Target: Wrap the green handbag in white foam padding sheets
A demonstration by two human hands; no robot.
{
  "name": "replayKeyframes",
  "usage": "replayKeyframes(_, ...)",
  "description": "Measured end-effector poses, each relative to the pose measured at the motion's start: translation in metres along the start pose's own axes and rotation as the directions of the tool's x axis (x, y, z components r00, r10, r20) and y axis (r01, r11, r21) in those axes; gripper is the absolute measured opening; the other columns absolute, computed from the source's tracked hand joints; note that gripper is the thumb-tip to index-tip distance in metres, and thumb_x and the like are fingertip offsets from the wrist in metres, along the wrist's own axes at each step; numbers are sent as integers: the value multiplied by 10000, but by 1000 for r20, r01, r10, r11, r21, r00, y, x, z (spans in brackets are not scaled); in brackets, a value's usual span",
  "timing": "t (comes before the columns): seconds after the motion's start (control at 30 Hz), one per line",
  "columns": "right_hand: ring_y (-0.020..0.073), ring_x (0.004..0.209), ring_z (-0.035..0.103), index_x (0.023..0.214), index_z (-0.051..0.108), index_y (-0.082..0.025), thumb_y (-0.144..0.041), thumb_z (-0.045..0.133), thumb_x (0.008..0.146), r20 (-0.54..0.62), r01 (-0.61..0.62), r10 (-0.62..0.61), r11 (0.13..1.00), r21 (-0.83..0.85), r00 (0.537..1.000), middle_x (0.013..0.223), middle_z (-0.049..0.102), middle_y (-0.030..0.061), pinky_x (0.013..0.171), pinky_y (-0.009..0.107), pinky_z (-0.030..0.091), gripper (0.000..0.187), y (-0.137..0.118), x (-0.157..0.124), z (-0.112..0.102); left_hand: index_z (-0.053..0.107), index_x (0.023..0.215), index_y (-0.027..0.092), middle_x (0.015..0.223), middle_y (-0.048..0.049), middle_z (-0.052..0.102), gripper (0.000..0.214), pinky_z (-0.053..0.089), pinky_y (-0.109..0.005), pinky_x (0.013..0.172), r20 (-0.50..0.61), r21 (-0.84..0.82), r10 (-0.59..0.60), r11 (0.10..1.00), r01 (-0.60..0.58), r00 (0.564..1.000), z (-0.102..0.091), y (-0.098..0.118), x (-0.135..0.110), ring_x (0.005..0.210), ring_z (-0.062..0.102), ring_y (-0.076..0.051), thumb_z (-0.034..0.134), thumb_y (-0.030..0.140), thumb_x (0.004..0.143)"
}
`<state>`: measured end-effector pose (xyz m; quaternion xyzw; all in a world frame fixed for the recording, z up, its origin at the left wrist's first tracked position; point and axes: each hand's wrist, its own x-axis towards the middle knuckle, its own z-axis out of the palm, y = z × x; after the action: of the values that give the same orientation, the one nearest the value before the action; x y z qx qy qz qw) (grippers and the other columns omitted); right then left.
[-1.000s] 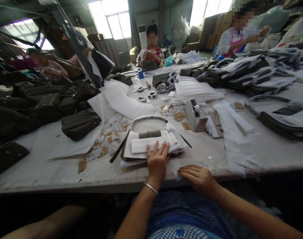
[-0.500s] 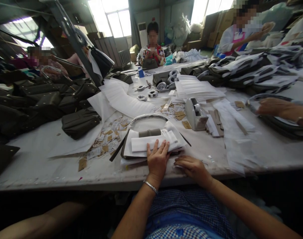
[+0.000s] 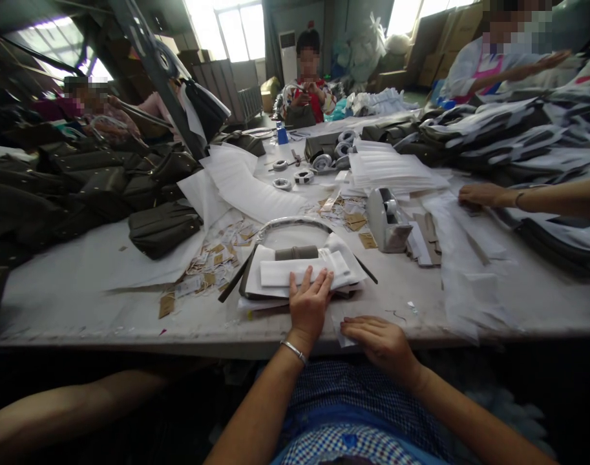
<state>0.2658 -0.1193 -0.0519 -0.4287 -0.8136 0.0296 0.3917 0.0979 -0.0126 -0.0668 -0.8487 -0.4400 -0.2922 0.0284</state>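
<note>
My left hand (image 3: pixel 309 307) lies flat, fingers spread, on a folded white foam strip (image 3: pixel 280 273) that covers the front of a dark handbag (image 3: pixel 243 282). The bag rests near the table's front edge, its wrapped handle (image 3: pixel 295 221) arching away from me and a dark strap sticking out at each side. A grey-brown roll (image 3: pixel 297 253) sits just behind the strip. To the right of the bag, my right hand (image 3: pixel 384 345) has its fingers closed on a small clear plastic piece (image 3: pixel 342 329) at the table edge. My palm hides its other end.
A tape dispenser (image 3: pixel 389 223), scattered tags (image 3: pixel 212 258) and foam sheets (image 3: pixel 391 169) surround the bag. Dark bags pile up at left (image 3: pixel 105 171) and right (image 3: pixel 493 129). A co-worker's hand (image 3: pixel 486 194) reaches in from the right. Other people sit across the table.
My right hand has drawn slightly toward the table edge, and more of the clear plastic shows. My left hand stays on the foam. The co-worker's hand at right has moved from a bag toward the foam strips.
</note>
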Motion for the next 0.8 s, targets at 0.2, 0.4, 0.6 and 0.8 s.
replayKeyframes(0.2, 173, 874, 739, 1027, 720, -229, -166, 515, 988, 18, -17, 18, 999, -41, 1000, 962, 776, 23, 812, 279, 590, 218, 17, 40, -24, 517, 1404, 343, 1392, 13, 594, 423, 165, -591, 1234, -12, 7, 21, 1000, -21, 1000, -1, 0, -2, 1395, 455, -245, 510, 402, 985)
replayKeyframes(0.4, 189, 797, 730, 912, 771, -267, -209, 600, 935, 65, -144, 151, 984, -106, 986, 877, 777, 8, 780, 285, 568, 182, 50, 87, -31, 539, 1383, 331, 1403, -18, 599, 415, 242, -605, 1215, -15, 25, 44, 999, -43, 999, -4, -1, -4, 1389, 465, -242, 556, 298, 970)
replayKeyframes(0.6, 179, 824, 720, 809, 781, -291, -217, 734, 838, 150, -294, 314, 945, -145, 937, 937, 761, -8, 771, 270, 550, 92, 72, 108, -17, 624, 1267, 303, 1322, -8, 665, 305, 223, -573, 1232, -55, -59, 15, 998, -18, 998, 3, -1, -4, 1303, 555, -204, 568, 270, 969)
replayKeyframes(0.8, 201, 947, 679, 815, 763, -256, -249, 789, 801, 236, -286, 328, 938, -197, 915, 969, 713, 36, 822, 292, 544, 30, 84, 112, -8, 620, 1231, 230, 1274, -26, 692, 277, 260, -542, 1228, -69, -119, -2, 993, -6, 998, 1, -2, -1, 1229, 612, -188, 591, 253, 957)
